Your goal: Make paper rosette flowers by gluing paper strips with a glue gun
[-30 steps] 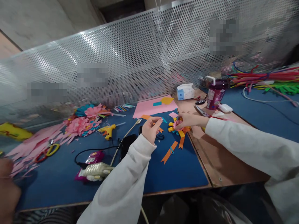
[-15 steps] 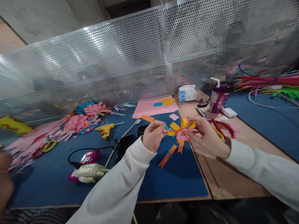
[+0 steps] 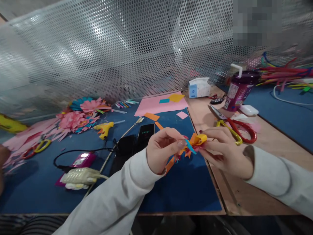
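My right hand [image 3: 223,150] is closed on a paper flower [image 3: 200,139] with yellow-orange loops and some pink at its centre, now turned partly edge-on. Between the thumb and fingertips of my left hand [image 3: 164,148] is a narrow blue paper strip [image 3: 190,147], held against the flower's near side. Whether strip and flower are joined, I cannot tell. Below the hands an orange paper strip [image 3: 170,165] is partly hidden. Red scissors [image 3: 244,130] and yellow-handled scissors [image 3: 231,132] lie beside my right hand.
On the left lie a yellow glue gun [image 3: 104,129], pink paper flowers [image 3: 75,119], more scissors [image 3: 36,148] and a purple power bank [image 3: 84,159]. A phone [image 3: 146,133] sits behind my left hand. A purple cup [image 3: 241,91] and tissue pack [image 3: 199,87] stand at the back right.
The flower has tilted from facing me to nearly edge-on. My left hand has moved right, bringing the blue strip up to the flower. The camera view has shifted slightly.
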